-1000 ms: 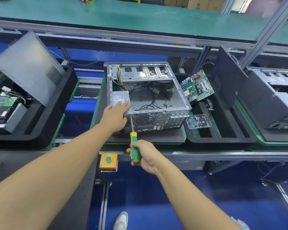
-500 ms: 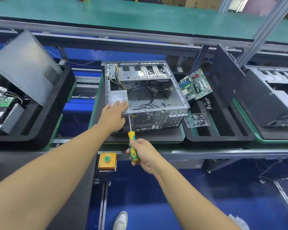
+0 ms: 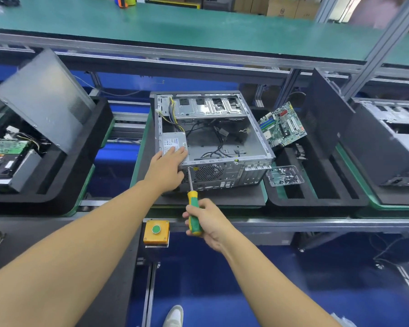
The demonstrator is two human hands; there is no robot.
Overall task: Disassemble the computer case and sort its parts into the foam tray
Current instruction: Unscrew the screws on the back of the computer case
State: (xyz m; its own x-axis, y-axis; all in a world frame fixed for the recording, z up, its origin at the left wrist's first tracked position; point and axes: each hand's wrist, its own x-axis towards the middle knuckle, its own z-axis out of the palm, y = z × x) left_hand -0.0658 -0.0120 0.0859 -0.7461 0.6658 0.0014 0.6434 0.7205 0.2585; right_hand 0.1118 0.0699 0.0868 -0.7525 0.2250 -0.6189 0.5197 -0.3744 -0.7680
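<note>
An open grey computer case (image 3: 224, 138) lies on its side on a black foam pad, its rear panel facing me. Inside at the near left sits the grey power supply (image 3: 172, 140) with yellow and black cables. My left hand (image 3: 167, 167) rests flat on the power supply and the case's near left corner. My right hand (image 3: 204, 223) grips a green and yellow screwdriver (image 3: 192, 204) whose tip touches the rear panel beside the fan grille. To the right, a black foam tray (image 3: 316, 197) holds a green motherboard (image 3: 282, 125) leaning upright and a clear box of screws (image 3: 284, 175).
A dark side panel (image 3: 326, 112) leans in the right tray. Another foam tray (image 3: 64, 175) at the left holds a hard drive (image 3: 0, 161) and a tilted grey panel (image 3: 45, 97). A second case (image 3: 392, 142) sits far right. A yellow button box (image 3: 156, 232) hangs on the bench's front rail.
The screwdriver tip has stayed against the rear panel while my right hand shifted slightly. My left hand keeps resting on the power supply.
</note>
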